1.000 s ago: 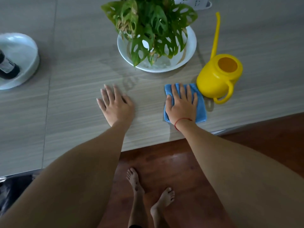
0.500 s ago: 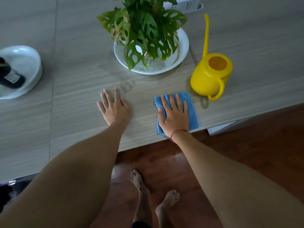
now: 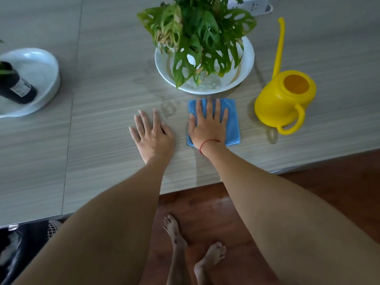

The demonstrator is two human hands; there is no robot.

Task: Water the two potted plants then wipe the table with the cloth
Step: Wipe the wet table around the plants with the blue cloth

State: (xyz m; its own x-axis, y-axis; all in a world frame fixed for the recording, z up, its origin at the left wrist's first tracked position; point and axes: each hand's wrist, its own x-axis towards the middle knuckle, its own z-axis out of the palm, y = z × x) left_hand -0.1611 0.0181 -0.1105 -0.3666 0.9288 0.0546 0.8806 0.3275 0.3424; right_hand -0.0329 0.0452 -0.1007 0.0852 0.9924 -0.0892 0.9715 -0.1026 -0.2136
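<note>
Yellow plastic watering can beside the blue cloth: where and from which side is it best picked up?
Judging by its pose, grip the yellow plastic watering can by its looped handle, coming from the table's near edge. The loop faces the person, while the long thin spout points away.

No readable text anywhere. Only a pale label on the dark bottle (image 3: 17, 87) in the white dish (image 3: 48, 79), print too blurred to make out.

- The left hand (image 3: 153, 136) lies flat, palm down, fingers spread.
- The right hand (image 3: 208, 125) presses flat — fingers straight, arm extended forward.
</note>
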